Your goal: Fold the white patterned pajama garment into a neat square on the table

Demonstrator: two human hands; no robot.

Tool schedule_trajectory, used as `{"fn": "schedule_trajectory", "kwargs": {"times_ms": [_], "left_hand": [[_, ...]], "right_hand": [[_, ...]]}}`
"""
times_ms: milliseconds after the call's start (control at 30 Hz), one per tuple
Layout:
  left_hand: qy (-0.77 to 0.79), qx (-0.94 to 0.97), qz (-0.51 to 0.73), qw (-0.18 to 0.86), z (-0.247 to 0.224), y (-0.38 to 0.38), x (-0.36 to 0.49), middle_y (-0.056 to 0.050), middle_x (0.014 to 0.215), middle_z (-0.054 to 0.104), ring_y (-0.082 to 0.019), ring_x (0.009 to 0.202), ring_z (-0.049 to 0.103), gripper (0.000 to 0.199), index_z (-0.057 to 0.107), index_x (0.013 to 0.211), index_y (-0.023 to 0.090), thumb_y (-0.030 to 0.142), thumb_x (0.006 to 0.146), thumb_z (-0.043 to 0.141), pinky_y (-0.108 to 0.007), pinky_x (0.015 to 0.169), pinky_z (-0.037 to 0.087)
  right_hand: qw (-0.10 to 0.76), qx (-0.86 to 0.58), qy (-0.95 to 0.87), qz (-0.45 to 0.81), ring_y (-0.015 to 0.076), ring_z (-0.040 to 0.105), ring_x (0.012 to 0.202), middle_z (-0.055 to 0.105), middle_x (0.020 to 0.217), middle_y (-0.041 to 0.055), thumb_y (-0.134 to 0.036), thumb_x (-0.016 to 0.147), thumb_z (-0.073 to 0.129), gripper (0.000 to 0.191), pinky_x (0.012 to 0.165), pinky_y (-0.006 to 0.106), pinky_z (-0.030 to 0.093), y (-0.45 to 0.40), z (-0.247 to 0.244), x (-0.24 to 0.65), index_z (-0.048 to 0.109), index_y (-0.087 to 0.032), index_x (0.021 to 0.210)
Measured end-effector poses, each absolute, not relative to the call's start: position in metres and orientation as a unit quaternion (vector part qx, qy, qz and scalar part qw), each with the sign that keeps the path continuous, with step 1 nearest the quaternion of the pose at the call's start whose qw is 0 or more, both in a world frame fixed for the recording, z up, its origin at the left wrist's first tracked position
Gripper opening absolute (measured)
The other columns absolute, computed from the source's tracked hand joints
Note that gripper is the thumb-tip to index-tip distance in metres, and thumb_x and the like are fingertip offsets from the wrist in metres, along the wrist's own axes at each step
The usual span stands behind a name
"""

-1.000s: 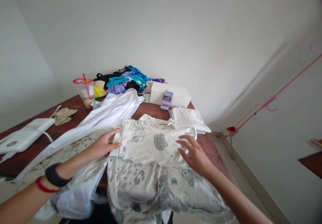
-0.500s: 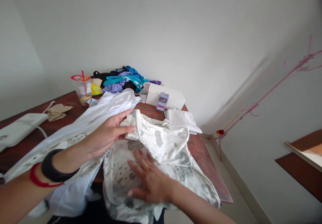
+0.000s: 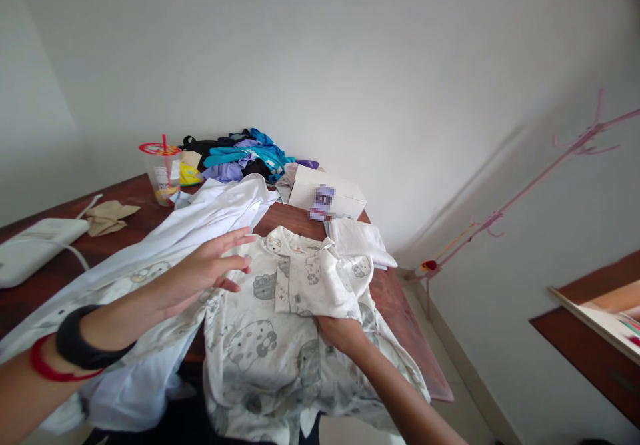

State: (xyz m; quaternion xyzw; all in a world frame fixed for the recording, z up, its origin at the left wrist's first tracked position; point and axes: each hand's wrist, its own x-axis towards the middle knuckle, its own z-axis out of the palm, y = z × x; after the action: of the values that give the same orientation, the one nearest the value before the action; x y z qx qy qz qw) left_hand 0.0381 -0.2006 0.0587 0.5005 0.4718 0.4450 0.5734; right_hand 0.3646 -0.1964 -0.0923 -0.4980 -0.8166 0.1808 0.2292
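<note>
A white shirt (image 3: 260,358) printed with grey cartoon figures lies spread over the table's front edge, its collar facing away from me. My left hand (image 3: 213,271) hovers at the shirt's upper left shoulder, fingers apart and holding nothing. My right hand (image 3: 340,333) reaches under a raised flap of the shirt's front, just below the collar; the cloth hides its fingers. To the left, the printed sleeve lies over white cloth (image 3: 200,205), part of which hangs off the edge.
The dark red wooden table (image 3: 400,325) carries a plastic cup with straw (image 3: 164,175), a crumpled brown napkin (image 3: 110,218), a white device with a cable (image 3: 40,248), a heap of clothes (image 3: 250,158), a white box (image 3: 300,191) and folded white cloth (image 3: 360,241). A pink rack (image 3: 540,178) stands right.
My right hand has moved from lying flat on the shirt to under its front flap, near the collar. My left hand has let go of the shirt's shoulder edge, and the collar now lies flatter.
</note>
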Motion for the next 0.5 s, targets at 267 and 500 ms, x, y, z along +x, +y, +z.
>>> {"fn": "schedule_trajectory", "kwargs": {"times_ms": [267,500], "left_hand": [[0.416,0.796,0.296,0.326,-0.022,-0.183,0.064,-0.012,0.149,0.058,-0.040,0.133,0.056,0.065,0.068,0.135,0.026,0.031,0.071,0.084,-0.046,0.110,0.046],[0.359,0.898,0.218,0.130,-0.041,-0.164,0.096,-0.008,0.151,0.058,-0.031,0.128,0.062,0.059,0.065,0.137,0.023,0.007,0.081,0.058,-0.043,0.110,0.047]], "right_hand": [[0.231,-0.513,-0.797,0.217,0.0343,0.021,0.157,0.048,0.159,0.0000,-0.048,0.099,0.052,0.050,0.129,0.060,0.007,-0.203,-0.067,0.346,0.058,-0.034,0.147],[0.286,-0.578,-0.707,0.291,0.0308,0.022,0.157,0.046,0.159,-0.0010,-0.055,0.100,0.046,0.057,0.129,0.057,0.010,-0.206,-0.047,0.336,0.050,-0.035,0.154]]}}
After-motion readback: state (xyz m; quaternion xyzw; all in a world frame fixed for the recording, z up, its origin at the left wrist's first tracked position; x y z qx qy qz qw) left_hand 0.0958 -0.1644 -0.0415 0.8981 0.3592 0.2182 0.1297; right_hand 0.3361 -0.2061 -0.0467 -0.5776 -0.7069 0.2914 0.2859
